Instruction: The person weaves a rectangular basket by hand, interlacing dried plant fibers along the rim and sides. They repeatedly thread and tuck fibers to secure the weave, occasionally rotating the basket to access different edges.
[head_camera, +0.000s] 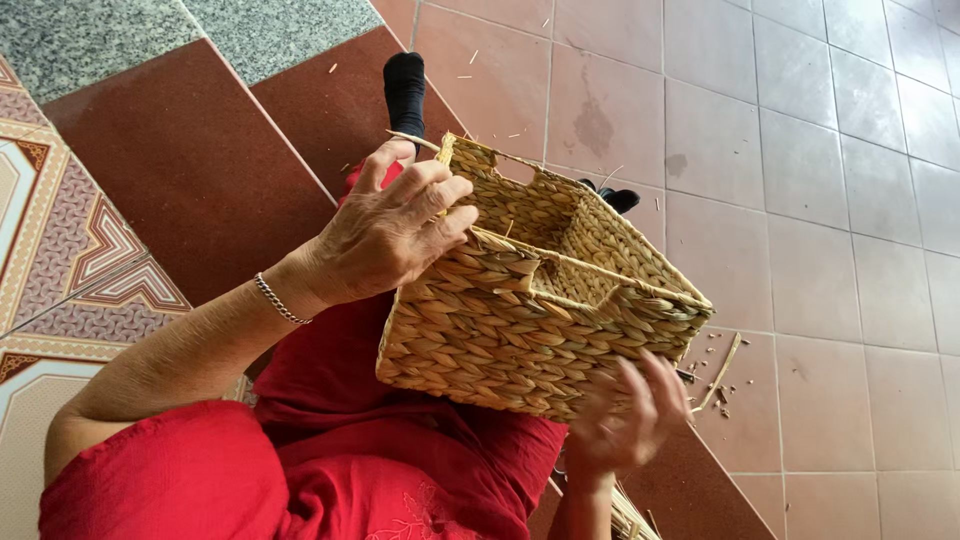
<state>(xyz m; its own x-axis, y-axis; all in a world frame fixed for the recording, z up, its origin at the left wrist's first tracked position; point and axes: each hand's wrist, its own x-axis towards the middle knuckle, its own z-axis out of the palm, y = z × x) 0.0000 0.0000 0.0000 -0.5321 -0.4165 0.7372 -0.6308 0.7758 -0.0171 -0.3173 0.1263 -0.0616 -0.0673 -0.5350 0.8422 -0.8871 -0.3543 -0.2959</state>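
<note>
- I see a rectangular woven basket (540, 300) of pale straw-coloured braid held tilted over the lap, its open top facing up and toward 1 o'clock.
- My left hand (385, 235) sits at 10 o'clock of the basket, draped over the near rim corner; the fingers (440, 195) are curled together and pressed on the rim, the thumb lying along the outer wall.
- A thin silver bracelet (280, 300) circles that wrist.
- My right hand (625, 420) is at 5 o'clock of the basket, under its lower corner; it is blurred, fingers loosely spread against the woven underside, and I cannot tell whether it pinches anything.
- The basket has a cut-out handle slot (515, 170) in its far wall at 12 o'clock.
- Red clothing (330, 440) covers the lap and arm below the basket, from 6 to 8 o'clock.
- A dark-socked foot (405, 90) shows at 11 o'clock beyond the basket.
- Loose straw scraps (720, 385) lie on the tiled floor (820, 200) at 4 o'clock, near the right hand.
</note>
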